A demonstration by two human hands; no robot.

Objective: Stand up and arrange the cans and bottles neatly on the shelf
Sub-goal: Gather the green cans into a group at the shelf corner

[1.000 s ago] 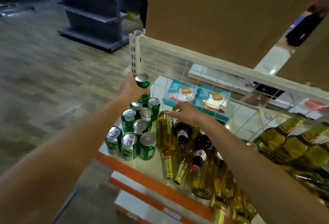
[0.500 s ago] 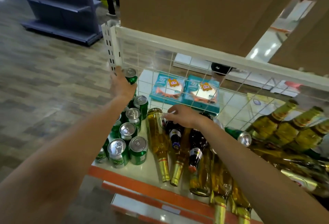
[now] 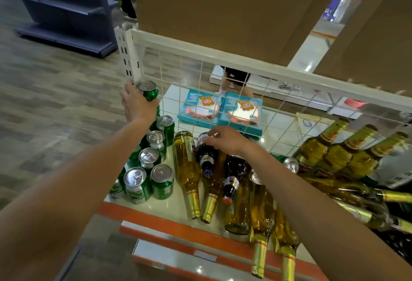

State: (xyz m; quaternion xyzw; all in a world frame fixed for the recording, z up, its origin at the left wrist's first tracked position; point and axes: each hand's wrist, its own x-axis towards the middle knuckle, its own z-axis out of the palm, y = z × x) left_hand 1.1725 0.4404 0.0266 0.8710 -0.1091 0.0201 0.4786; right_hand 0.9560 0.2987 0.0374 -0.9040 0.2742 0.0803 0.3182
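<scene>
risk: lying bottles (image 3: 188, 169) could roll off the shelf (image 3: 176, 202) if the right hand (image 3: 225, 139), fingers (image 3: 209, 139) curled round a dark bottle (image 3: 206, 154), jostles them; left hand (image 3: 138, 106) grips a can (image 3: 149, 93) at the back corner.

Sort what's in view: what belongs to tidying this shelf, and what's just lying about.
Job: green cans, one gripped by the left hand; amber bottles; dark bottles, one held by the right hand; shelf.
Lying about: blue packets, cardboard box, grey shelving.
</scene>
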